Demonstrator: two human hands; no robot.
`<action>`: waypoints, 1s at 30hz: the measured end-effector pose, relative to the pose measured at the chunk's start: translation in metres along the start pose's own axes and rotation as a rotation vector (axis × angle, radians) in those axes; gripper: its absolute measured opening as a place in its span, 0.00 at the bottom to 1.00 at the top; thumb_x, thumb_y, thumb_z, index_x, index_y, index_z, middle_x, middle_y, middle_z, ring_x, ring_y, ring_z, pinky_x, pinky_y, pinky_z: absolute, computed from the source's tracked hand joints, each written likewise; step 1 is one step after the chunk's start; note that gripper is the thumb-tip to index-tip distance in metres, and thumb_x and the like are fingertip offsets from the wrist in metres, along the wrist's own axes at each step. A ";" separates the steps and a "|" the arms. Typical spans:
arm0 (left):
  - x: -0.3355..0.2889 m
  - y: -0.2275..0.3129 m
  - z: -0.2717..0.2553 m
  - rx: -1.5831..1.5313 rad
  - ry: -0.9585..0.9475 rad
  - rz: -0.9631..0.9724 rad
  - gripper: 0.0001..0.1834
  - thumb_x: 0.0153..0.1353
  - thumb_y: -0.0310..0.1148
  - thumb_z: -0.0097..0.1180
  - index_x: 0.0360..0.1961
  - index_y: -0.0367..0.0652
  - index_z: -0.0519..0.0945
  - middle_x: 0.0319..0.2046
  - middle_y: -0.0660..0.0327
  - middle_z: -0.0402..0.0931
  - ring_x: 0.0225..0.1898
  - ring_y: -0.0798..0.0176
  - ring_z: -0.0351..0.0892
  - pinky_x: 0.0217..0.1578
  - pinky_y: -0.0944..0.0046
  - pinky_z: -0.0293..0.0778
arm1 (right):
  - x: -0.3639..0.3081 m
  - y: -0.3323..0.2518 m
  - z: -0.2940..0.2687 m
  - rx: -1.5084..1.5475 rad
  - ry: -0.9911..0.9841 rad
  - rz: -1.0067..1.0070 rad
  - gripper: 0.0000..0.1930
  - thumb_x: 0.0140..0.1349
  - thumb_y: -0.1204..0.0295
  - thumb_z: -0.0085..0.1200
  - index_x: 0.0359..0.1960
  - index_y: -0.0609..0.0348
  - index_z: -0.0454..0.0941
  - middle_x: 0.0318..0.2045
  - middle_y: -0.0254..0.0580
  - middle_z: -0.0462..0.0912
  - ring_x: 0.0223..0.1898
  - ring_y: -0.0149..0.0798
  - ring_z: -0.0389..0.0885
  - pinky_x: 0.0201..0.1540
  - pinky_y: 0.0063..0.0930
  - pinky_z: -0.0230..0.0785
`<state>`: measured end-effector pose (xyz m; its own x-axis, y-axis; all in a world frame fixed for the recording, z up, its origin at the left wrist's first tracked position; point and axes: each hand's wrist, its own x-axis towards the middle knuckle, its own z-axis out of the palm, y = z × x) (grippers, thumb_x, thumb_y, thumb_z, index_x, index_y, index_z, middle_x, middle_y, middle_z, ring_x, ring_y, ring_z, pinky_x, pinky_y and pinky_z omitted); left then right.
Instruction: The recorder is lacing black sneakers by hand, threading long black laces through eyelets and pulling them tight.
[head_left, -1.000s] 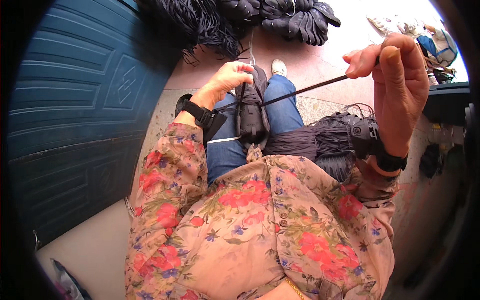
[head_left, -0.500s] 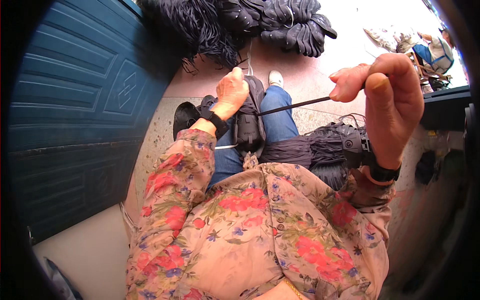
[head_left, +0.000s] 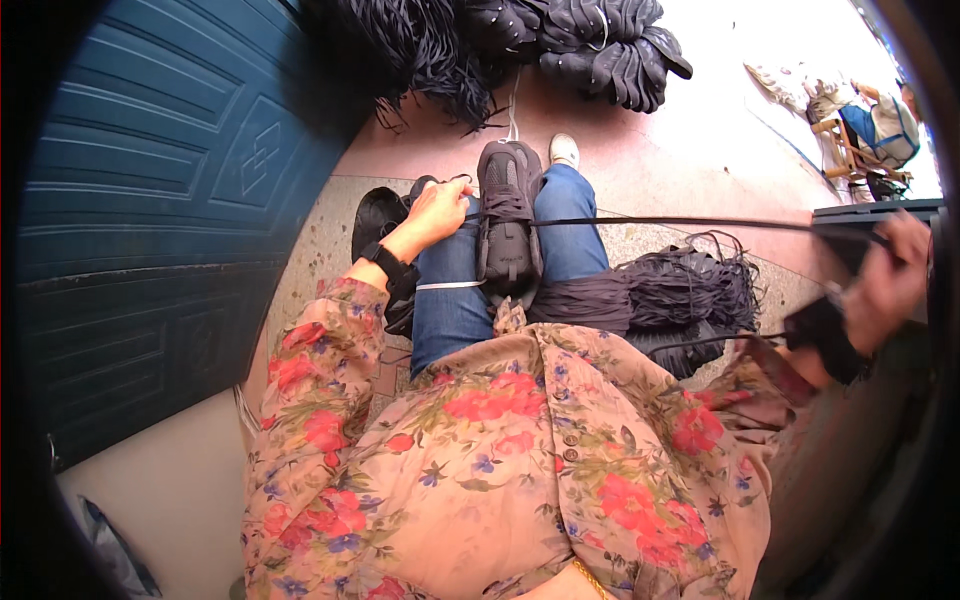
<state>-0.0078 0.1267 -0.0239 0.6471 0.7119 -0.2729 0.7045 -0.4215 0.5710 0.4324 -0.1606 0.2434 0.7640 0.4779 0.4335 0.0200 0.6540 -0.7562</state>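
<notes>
The dark shoe (head_left: 510, 250) sits upper centre between my knees, its long axis running up the frame. It lies left of my blurred right hand (head_left: 888, 275), curled around the taut lace (head_left: 680, 220). My left hand (head_left: 437, 212) is nearer; I cannot tell its pinch. Speckled floor (head_left: 325, 240) lies below; a blue door (head_left: 150, 200) fills upper left.
</notes>
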 end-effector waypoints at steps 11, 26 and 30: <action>-0.029 0.006 0.005 -0.302 0.055 -0.016 0.15 0.52 0.31 0.51 0.43 0.43 0.73 0.26 0.56 0.75 0.31 0.59 0.71 0.35 0.61 0.68 | -0.250 0.268 0.155 -0.763 -1.007 0.755 0.10 0.49 0.68 0.51 0.28 0.62 0.78 0.23 0.51 0.78 0.27 0.45 0.78 0.34 0.32 0.69; -0.035 0.009 0.022 -0.054 0.142 0.087 0.11 0.51 0.35 0.51 0.28 0.38 0.79 0.28 0.51 0.77 0.34 0.48 0.73 0.38 0.55 0.68 | -0.286 0.309 0.175 -1.236 -1.042 0.309 0.06 0.52 0.73 0.45 0.26 0.64 0.70 0.20 0.53 0.77 0.26 0.51 0.79 0.28 0.40 0.71; -0.036 0.006 0.022 -0.115 0.111 0.062 0.09 0.52 0.33 0.51 0.27 0.38 0.79 0.28 0.51 0.77 0.32 0.51 0.74 0.36 0.58 0.69 | -0.285 0.307 0.177 -1.257 -1.218 0.137 0.08 0.52 0.73 0.45 0.28 0.67 0.66 0.16 0.52 0.76 0.21 0.47 0.79 0.22 0.35 0.71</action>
<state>-0.0201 0.0865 -0.0279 0.6474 0.7471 -0.1509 0.6221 -0.4036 0.6709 0.1065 0.0080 -0.0260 -0.0610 0.9980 -0.0179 0.8935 0.0466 -0.4467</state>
